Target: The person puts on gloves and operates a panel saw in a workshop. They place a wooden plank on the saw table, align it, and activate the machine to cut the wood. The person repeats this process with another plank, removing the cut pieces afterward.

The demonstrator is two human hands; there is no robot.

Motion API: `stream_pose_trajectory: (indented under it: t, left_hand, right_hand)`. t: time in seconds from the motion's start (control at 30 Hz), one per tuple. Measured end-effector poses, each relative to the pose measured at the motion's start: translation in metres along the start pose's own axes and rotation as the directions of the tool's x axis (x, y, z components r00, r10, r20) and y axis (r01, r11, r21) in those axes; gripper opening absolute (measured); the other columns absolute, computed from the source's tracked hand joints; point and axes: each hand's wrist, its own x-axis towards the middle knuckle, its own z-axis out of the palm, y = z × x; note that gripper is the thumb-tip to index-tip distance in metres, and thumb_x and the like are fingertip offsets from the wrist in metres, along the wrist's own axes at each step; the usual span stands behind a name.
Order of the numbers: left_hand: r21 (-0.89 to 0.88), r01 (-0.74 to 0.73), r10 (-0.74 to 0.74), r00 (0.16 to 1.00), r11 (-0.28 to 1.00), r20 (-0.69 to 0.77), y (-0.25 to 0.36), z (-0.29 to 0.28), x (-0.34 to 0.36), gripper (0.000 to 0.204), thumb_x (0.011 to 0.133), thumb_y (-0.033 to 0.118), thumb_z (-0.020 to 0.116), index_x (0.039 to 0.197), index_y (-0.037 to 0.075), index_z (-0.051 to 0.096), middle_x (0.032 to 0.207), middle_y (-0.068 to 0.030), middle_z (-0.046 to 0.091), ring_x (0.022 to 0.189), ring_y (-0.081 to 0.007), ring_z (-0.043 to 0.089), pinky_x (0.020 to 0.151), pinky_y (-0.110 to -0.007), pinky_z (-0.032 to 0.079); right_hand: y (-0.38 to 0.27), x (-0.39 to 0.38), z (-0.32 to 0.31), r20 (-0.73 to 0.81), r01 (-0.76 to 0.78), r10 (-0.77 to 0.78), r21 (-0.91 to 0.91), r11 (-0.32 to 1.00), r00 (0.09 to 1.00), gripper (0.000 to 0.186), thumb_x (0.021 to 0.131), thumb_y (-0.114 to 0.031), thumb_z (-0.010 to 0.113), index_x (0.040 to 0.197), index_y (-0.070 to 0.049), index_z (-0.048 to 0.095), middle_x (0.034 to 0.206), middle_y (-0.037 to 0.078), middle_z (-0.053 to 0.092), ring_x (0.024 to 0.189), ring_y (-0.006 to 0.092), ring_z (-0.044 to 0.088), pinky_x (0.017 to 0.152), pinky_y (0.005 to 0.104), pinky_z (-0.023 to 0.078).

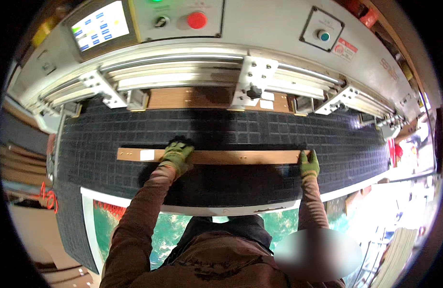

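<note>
A narrow wood-coloured board [260,157] with small drilled holes and a white label [147,154] lies crosswise on a black gridded mat [111,127]. In a green work glove, my left hand [177,157] is closed over the board just right of the label, with dark fingertips past its far edge. My right hand [309,166], gloved too, holds the board's right end, thumb and fingers around it. Farther ahead, a second wood-coloured board [168,98] sits partly hidden beneath the machine's rails.
White clamp brackets [254,81] and metal rails span the machine ahead. Above them are a touch screen [100,26], a red push button [197,20] and a blue-green button [323,35]. A red coiled hose [49,198] hangs at left, near stacked boards [20,168].
</note>
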Motion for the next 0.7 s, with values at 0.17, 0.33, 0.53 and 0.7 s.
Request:
stream_pose_trajectory:
  t: [0.17,0.33,0.53,0.7]
  left_hand:
    - [-0.230,0.028,-0.059,0.990,0.973,-0.129,-0.019,0.005,-0.031,0.077,0.080,0.038,0.090,0.147,0.015,0.061,0.142,-0.0141,0.062,0.133,-0.0369,0.057,0.117,-0.052,0.042]
    - [-0.227,0.021,-0.072,0.973,0.974,-0.220,-0.017,0.003,-0.030,0.072,0.083,0.034,0.089,0.145,0.011,0.062,0.138,-0.0165,0.064,0.129,-0.0399,0.058,0.116,-0.055,0.042]
    - [-0.176,-0.046,-0.015,0.944,0.983,-0.330,-0.031,-0.032,0.016,0.066,0.082,0.030,0.089,0.140,0.008,0.065,0.134,-0.0180,0.065,0.126,-0.0407,0.059,0.114,-0.055,0.042]
    - [-0.202,-0.151,0.038,0.880,0.968,-0.473,-0.057,-0.026,0.055,0.071,0.079,0.029,0.089,0.142,0.008,0.063,0.138,-0.0203,0.060,0.131,-0.0435,0.051,0.114,-0.055,0.040]
  right_hand:
    - [-0.056,-0.013,0.037,0.107,0.159,-0.141,-0.183,0.970,0.984,0.060,0.092,-0.044,0.081,0.134,-0.002,0.070,0.118,0.021,0.076,0.116,0.0394,0.071,0.098,0.0437,0.056]
    - [-0.035,-0.029,0.052,-0.227,0.099,-0.069,0.122,0.988,0.971,0.053,0.100,-0.032,0.074,0.144,-0.003,0.065,0.125,0.022,0.072,0.118,0.0407,0.068,0.103,0.0454,0.053]
    - [-0.025,-0.039,0.050,-0.193,0.332,-0.405,-0.323,0.886,0.894,0.047,0.103,-0.037,0.066,0.136,-0.003,0.067,0.126,0.022,0.070,0.118,0.0441,0.063,0.104,0.0533,0.047]
    - [-0.029,-0.039,0.048,-0.177,0.319,-0.377,-0.288,0.903,0.909,0.049,0.102,-0.039,0.068,0.136,-0.004,0.068,0.128,0.022,0.069,0.119,0.0444,0.061,0.106,0.0543,0.046]
